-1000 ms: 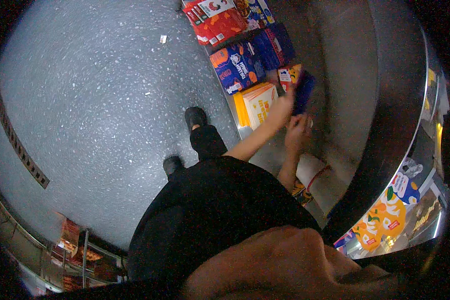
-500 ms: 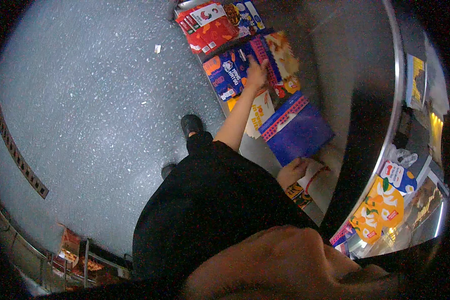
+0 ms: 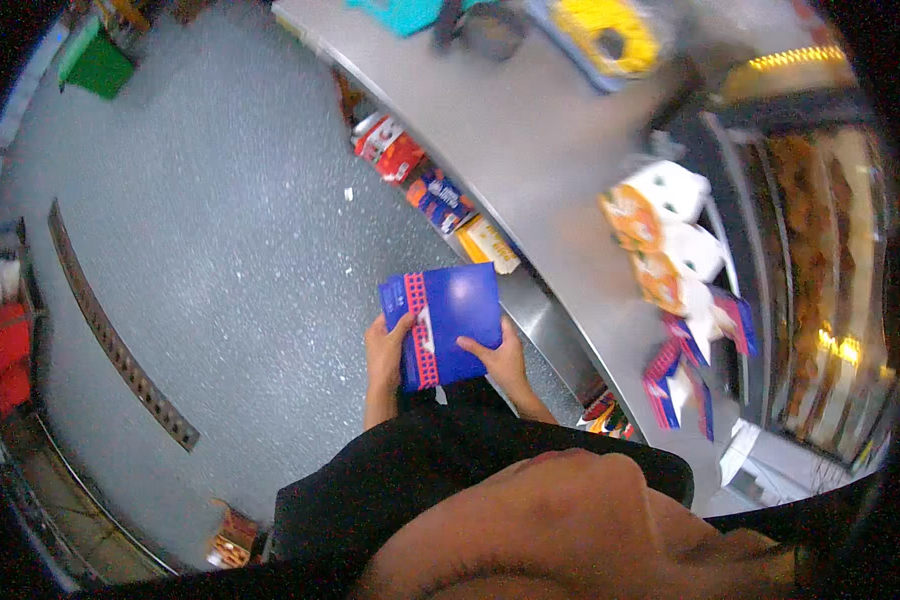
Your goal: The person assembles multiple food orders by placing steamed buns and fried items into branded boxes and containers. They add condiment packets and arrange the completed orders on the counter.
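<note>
A flat, dark blue cardboard sleeve or folded carton (image 3: 460, 320) with a pink patterned band along its left part is held up in front of my body. My left hand (image 3: 388, 350) grips its left edge, thumb lying over the pink band. On the opposite side my right hand (image 3: 502, 362) clasps the lower right edge, with the thumb on the blue face. The other fingers of both hands are mostly behind it. More flat packs lie on the shelf beneath the counter: a red one (image 3: 395, 152), a blue-and-orange one (image 3: 438, 198) and a yellow-and-white one (image 3: 487, 245).
A steel counter (image 3: 530, 170) runs along my right. On it stand orange-and-white cartons (image 3: 650, 235), opened blue-and-pink cartons (image 3: 678, 375) and a blurred yellow item (image 3: 605, 35). Beyond is a lit food display (image 3: 820, 290). A green bin (image 3: 95, 62) stands far left; a drain grate (image 3: 120, 340) crosses the floor.
Both hands have come out from the under-counter shelf and now hold the blue carton before me. The view has risen and swung, bringing the countertop into sight.
</note>
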`<state>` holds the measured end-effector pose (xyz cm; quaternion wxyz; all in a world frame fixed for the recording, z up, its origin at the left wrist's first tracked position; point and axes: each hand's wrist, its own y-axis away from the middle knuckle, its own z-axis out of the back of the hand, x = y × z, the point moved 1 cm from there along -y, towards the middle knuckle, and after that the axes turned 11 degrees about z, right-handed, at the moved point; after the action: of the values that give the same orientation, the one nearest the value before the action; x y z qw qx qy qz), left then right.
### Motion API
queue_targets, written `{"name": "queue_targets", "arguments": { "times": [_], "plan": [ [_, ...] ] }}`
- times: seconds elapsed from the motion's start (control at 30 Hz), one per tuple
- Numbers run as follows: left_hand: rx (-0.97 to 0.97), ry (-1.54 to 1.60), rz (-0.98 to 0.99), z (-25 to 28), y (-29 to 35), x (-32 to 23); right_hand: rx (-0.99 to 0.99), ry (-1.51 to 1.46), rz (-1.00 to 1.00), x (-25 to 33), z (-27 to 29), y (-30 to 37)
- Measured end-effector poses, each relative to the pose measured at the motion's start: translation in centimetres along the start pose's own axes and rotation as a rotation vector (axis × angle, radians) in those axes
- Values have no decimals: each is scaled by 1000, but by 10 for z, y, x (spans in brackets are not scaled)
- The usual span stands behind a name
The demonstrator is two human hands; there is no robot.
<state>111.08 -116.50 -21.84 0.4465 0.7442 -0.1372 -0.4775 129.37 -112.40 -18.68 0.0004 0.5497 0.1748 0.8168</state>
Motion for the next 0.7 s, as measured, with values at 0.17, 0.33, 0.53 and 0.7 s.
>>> {"name": "queue_targets", "arguments": {
  "times": [0.17,0.33,0.53,0.7],
  "plan": [
    [188,213,-153,-10,109,-27,-280,-79,64,102,66,100],
    [369,395,-334,-68,191,-76,-850,-172,349,106,210,189],
    [483,225,-481,-118,227,-127,-1733,-432,299,-13,387,267],
    [505,50,-540,-159,233,-146,-1756,-100,-383,-169,433,287]
  ]
}}
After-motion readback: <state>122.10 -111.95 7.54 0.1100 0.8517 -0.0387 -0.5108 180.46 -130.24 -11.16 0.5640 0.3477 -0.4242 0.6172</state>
